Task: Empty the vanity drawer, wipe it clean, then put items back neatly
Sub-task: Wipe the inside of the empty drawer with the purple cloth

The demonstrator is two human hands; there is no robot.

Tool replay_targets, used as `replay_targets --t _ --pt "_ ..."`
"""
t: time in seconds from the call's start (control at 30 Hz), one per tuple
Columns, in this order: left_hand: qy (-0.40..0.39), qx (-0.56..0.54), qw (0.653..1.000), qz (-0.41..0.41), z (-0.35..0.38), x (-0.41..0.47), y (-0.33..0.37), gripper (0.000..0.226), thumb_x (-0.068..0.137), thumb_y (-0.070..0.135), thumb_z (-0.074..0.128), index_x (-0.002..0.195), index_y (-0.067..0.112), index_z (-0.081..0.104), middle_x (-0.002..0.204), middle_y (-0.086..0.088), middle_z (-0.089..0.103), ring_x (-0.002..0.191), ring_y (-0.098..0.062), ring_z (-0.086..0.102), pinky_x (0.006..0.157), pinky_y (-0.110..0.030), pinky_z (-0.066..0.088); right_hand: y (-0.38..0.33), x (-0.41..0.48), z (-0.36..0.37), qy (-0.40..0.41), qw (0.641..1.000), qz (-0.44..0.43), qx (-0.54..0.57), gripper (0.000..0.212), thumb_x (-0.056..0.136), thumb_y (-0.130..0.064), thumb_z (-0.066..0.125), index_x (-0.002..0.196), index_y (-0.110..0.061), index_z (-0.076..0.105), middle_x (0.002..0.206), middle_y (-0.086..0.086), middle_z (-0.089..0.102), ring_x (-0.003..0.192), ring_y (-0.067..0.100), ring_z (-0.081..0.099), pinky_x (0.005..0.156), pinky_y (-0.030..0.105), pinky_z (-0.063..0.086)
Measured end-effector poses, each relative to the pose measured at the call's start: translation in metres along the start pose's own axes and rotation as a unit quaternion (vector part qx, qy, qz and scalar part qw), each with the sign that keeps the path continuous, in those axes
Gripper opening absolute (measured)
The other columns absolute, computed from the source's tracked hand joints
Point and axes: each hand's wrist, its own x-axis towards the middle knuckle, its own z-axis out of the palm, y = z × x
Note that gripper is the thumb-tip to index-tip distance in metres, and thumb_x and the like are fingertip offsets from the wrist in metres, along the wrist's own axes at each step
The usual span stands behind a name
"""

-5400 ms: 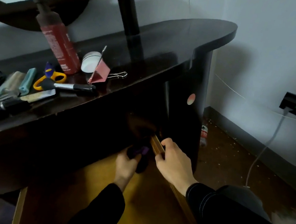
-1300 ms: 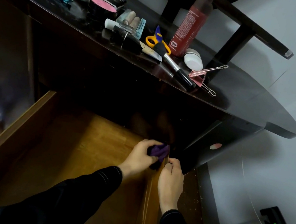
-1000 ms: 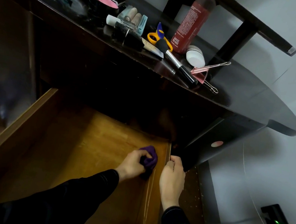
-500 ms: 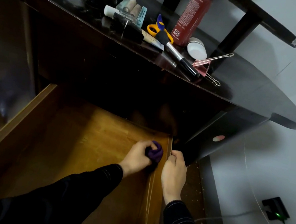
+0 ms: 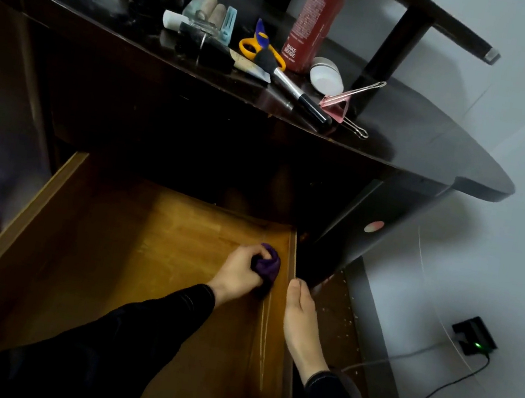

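- While the left hand (image 5: 236, 271) grasps a bunched purple cloth (image 5: 267, 264), the cloth sits on the wooden floor of the pulled-out drawer (image 5: 29, 225), in its far right part, just beside the right wall.
- The cloth bulges out past the fingers on the side toward that wall.
- The right hand (image 5: 300, 310) holds the top edge of the drawer's right wall, fingers curled down its outer side, just beside the cloth.
- Above the drawer, the dark glossy counter (image 5: 425, 148) carries a red bottle (image 5: 312, 18), yellow-handled scissors (image 5: 253, 46), a makeup brush (image 5: 292, 84), a white jar (image 5: 326, 76), a pink binder clip (image 5: 338, 104) and other small items.
- On the pale wall at right, a black plug (image 5: 474, 336) shows a green light.
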Motion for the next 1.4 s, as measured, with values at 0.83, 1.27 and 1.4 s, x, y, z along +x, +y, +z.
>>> replay_targets --t 0.83,1.27,1.4 --pt "-0.097 -0.013 0.995 -0.021 -0.004 -0.013 -0.008 0.041 0.074 -0.016 0.065 0.102 0.013 0.061 0.109 -0.007 0.064 0.100 -0.020 0.063 0.085 -0.026 0.051 -0.007 -0.012 0.000 0.062 0.998 -0.022 -0.013 0.048 0.108 -0.049 0.027 0.124 -0.022 0.063 0.113 0.003 0.069 0.108 0.023 0.062 0.101 0.049 0.048" --pt "-0.099 0.008 0.994 -0.033 0.000 -0.021 0.000 0.039 0.074 -0.014 0.067 0.105 0.007 0.059 0.115 -0.011 0.059 0.107 -0.028 0.060 0.093 -0.038 0.054 -0.007 -0.013 0.000 0.067 0.997 -0.020 0.008 0.040 0.107 -0.049 0.032 0.113 -0.029 0.066 0.101 -0.005 0.069 0.098 0.016 0.064 0.091 0.041 0.050" --pt "-0.027 -0.084 0.995 0.050 -0.002 -0.012 0.028 0.043 0.070 -0.006 0.073 0.098 0.024 0.060 0.116 -0.009 0.056 0.101 -0.025 0.059 0.089 -0.035 0.053 -0.007 -0.013 0.002 0.074 0.997 -0.020 0.017 0.042 0.107 -0.048 0.033 0.131 -0.027 0.062 0.121 -0.005 0.066 0.115 0.017 0.059 0.105 0.045 0.045"
